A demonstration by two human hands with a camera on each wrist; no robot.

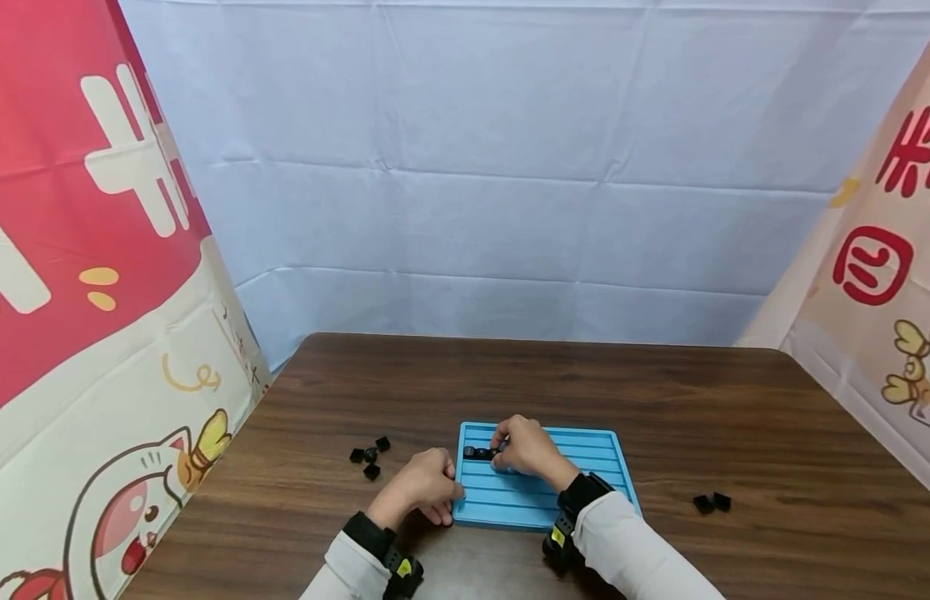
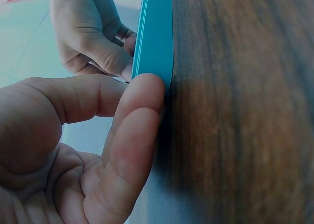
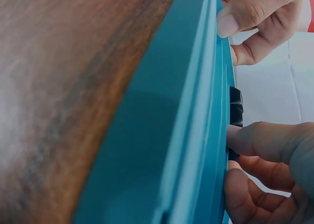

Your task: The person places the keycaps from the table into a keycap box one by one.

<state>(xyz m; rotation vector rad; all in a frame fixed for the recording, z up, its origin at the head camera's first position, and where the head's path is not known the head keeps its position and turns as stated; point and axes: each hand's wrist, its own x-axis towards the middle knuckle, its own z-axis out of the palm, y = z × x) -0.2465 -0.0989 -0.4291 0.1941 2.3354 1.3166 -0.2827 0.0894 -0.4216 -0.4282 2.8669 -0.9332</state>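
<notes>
A light blue ridged tray (image 1: 502, 502) lies on the table. My left hand (image 1: 429, 483) grips its left edge, the thumb at the rim and the fingers along the side wall. Small black blocks (image 1: 477, 453) stand in a row in one of the upper grooves, at the left end. At the right end of that row, my right hand (image 1: 531, 448) pinches a black block between thumb and fingers. The right wrist view shows that block (image 3: 233, 154) mostly covered by the fingertips, with other black blocks (image 3: 236, 106) beside it in the groove.
Several loose black blocks (image 1: 371, 455) lie on the wooden table (image 1: 405, 375) left of the tray. Two more black blocks (image 1: 712, 502) lie to the right. A pale blue cloth (image 1: 495, 225) hangs behind the table, with printed cloths at both sides.
</notes>
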